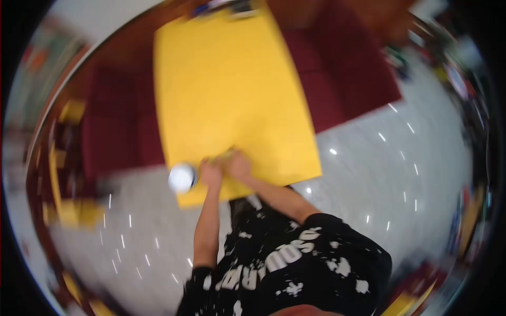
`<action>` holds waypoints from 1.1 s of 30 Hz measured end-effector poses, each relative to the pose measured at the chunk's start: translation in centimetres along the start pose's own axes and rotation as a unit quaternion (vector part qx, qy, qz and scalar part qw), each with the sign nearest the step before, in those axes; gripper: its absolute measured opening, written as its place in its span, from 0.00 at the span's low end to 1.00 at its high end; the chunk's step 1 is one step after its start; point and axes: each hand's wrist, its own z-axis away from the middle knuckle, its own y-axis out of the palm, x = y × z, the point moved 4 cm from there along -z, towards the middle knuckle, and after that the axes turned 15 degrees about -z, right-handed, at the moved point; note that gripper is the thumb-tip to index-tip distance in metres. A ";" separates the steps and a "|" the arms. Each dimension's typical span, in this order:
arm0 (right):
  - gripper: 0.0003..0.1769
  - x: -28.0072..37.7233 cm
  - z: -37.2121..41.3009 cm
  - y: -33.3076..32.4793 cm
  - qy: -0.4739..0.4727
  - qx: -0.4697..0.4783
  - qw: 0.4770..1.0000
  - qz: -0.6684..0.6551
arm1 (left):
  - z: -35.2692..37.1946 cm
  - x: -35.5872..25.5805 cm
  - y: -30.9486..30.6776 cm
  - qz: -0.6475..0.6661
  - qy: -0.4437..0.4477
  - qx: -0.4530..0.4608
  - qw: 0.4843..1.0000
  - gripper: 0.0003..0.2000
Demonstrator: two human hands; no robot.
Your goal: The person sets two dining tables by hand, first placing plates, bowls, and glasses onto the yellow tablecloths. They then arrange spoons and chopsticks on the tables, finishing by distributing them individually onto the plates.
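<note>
My left hand [212, 173] and my right hand [238, 164] are close together over the near end of a yellow table [226, 84]. Between their fingers runs a small, thin yellowish-green thing [220, 157], too blurred to name. Both hands look closed on it, one at each end. Just left of my left hand is a round white-topped container [182, 178] with a dark side, near the table's left corner. Motion blur hides the fine detail of the fingers.
Dark red bench seats [121, 116] flank the table on the left, with another dark red bench [342, 68] on the right. Blurred dark items [240, 8] lie at the table's far end. A shiny grey floor [379, 158] surrounds it.
</note>
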 end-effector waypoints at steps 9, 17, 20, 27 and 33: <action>0.30 1.6 1.1 4.9 -0.031 -0.122 0.991 0.039 | -3.8 -0.6 -0.8 0.038 0.062 0.216 0.974 0.31; 0.35 3.1 2.6 4.7 -0.039 -0.076 0.995 0.046 | -4.2 1.5 1.2 0.122 0.079 0.268 0.952 0.31; 0.39 3.0 2.2 4.9 -0.024 -0.054 0.997 0.041 | -4.8 2.0 2.6 0.110 0.099 0.271 0.951 0.30; 0.40 2.2 1.0 5.7 0.001 -0.024 1.000 0.015 | -5.0 1.8 1.0 0.120 0.075 0.323 0.936 0.33; 0.42 2.5 1.8 5.5 0.028 -0.013 0.999 -0.042 | -4.2 2.0 -0.8 0.047 0.173 0.263 0.948 0.34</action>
